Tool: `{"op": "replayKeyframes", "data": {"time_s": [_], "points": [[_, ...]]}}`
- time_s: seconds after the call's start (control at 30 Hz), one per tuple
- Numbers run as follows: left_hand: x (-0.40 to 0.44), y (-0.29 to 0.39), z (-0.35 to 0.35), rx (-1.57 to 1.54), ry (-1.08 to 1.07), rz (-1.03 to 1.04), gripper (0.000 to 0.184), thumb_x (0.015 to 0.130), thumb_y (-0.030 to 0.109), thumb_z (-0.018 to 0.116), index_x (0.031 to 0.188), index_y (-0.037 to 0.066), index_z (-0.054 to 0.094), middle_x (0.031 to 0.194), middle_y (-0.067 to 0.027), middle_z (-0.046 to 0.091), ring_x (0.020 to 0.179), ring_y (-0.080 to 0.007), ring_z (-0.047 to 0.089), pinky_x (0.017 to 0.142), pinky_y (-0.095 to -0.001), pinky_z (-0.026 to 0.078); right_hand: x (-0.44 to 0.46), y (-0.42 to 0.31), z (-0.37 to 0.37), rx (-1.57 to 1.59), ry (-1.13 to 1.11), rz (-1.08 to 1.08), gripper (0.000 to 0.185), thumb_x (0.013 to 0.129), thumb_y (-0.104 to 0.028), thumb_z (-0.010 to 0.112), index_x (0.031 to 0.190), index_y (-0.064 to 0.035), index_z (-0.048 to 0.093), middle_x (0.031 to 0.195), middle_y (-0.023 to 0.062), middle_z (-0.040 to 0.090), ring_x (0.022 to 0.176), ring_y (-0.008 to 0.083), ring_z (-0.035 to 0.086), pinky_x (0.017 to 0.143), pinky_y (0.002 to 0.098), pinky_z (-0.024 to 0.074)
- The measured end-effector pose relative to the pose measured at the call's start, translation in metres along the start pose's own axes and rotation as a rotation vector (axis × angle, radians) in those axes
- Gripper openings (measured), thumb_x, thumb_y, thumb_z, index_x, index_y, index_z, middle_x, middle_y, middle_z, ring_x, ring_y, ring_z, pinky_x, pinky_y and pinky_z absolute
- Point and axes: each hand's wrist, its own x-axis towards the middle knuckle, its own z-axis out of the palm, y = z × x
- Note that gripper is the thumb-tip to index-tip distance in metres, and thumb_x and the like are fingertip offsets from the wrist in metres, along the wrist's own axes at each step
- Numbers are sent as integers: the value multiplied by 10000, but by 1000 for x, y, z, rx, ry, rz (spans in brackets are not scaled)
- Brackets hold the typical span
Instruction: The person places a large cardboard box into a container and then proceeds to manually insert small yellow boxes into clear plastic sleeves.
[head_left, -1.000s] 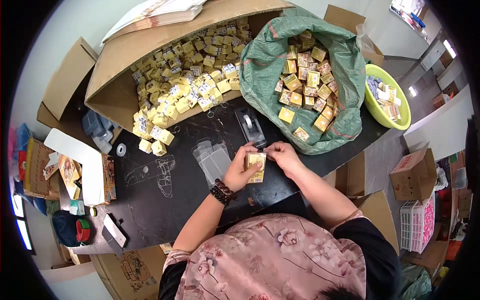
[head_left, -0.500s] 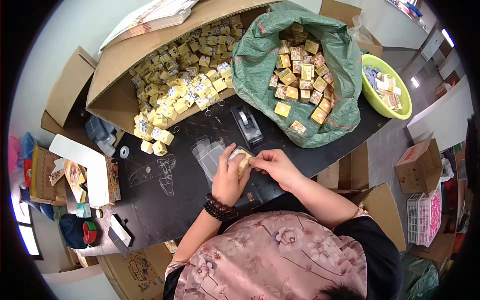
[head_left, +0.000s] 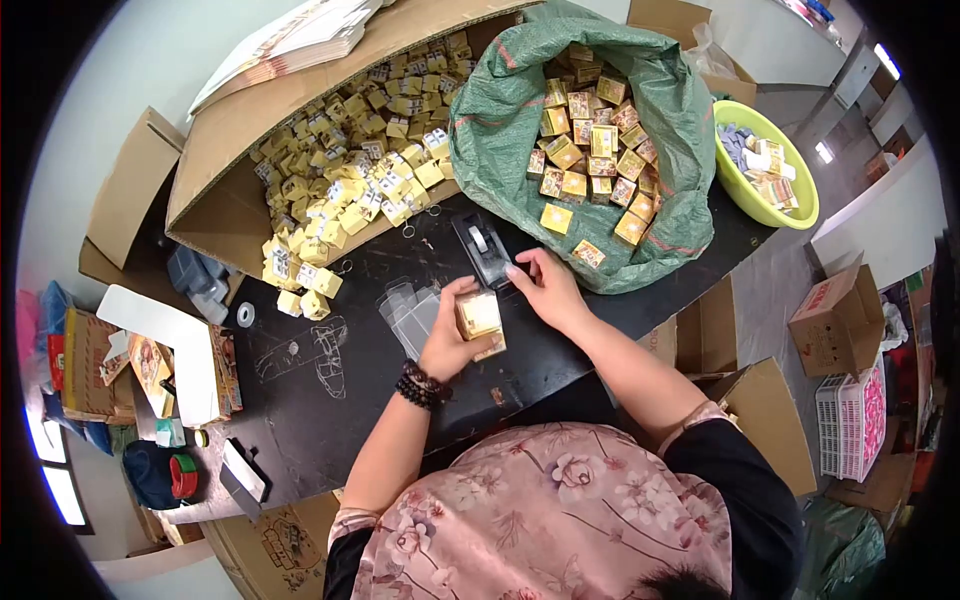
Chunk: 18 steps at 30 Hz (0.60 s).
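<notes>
My left hand [head_left: 452, 335] is closed around a small yellow-and-gold box [head_left: 480, 313], held just above the black table. At the near end of the black tape dispenser [head_left: 483, 252] is my right hand [head_left: 552, 290]. Its thumb and forefinger are slightly apart at the dispenser's edge; no tape between them can be made out. A roll of tape [head_left: 478, 238] sits in the dispenser. Left of my left hand, several flat clear plastic sleeves [head_left: 408, 315] lie overlapping on the table.
A cardboard box [head_left: 215, 200] on its side spills many small yellow blocks [head_left: 350, 190]. Beside it, a green woven sack [head_left: 490, 110] holds many small printed boxes [head_left: 603, 140]. A lime basin [head_left: 800, 205] stands at the right. Metal rings lie near the blocks on the black table [head_left: 300, 430].
My right hand has left the small box and moved up to the tape dispenser. My left hand keeps the box, now turned to show more of its face. The view has shifted slightly.
</notes>
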Motion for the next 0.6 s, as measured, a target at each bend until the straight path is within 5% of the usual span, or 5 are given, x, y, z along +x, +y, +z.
{"op": "replayKeyframes", "data": {"time_s": [0.07, 0.13, 0.33, 0.4, 0.6], "points": [[15, -11, -8, -90, -49, -15, 863, 723, -173, 700, 1416, 122, 277, 1367, -83, 464, 1106, -233, 604, 918, -370, 533, 24, 12, 3, 16, -134, 189, 242, 876, -272, 718, 942, -51, 643, 708, -28, 506, 629, 80, 438, 553, 250, 369], [21, -14, -12, -189, -90, -73, 848, 721, -182, 691, 1402, 125, 289, 1369, -85, 462, 1094, -253, 617, 914, -378, 536, 37, -2, -8, 366, -255, 465, 210, 863, -264, 731, 916, -76, 655, 708, -46, 513, 609, 64, 438, 529, 237, 348], [21, -16, -16, -338, -128, -175, 760, 728, -194, 661, 1334, 130, 337, 1398, -92, 459, 1084, -297, 635, 898, -403, 548, 33, -10, -9, 387, -394, 559, 133, 873, -242, 723, 845, -129, 658, 766, -49, 582, 631, 57, 476, 547, 219, 367], [21, -11, -15, -408, -123, -192, 730, 740, -185, 653, 1320, 133, 345, 1406, -94, 460, 1084, -304, 634, 892, -409, 552, 25, -15, -11, 763, -265, 716, 108, 879, -216, 714, 840, -128, 665, 797, -53, 605, 708, 58, 527, 621, 227, 424], [17, 4, -9, -654, -6, -271, 542, 873, -52, 577, 1326, 151, 360, 1373, -146, 498, 1087, -347, 629, 864, -470, 572, -18, 23, 3, 403, -214, 503, 91, 887, -135, 691, 891, -44, 683, 841, 0, 639, 789, 102, 573, 726, 270, 477]]}}
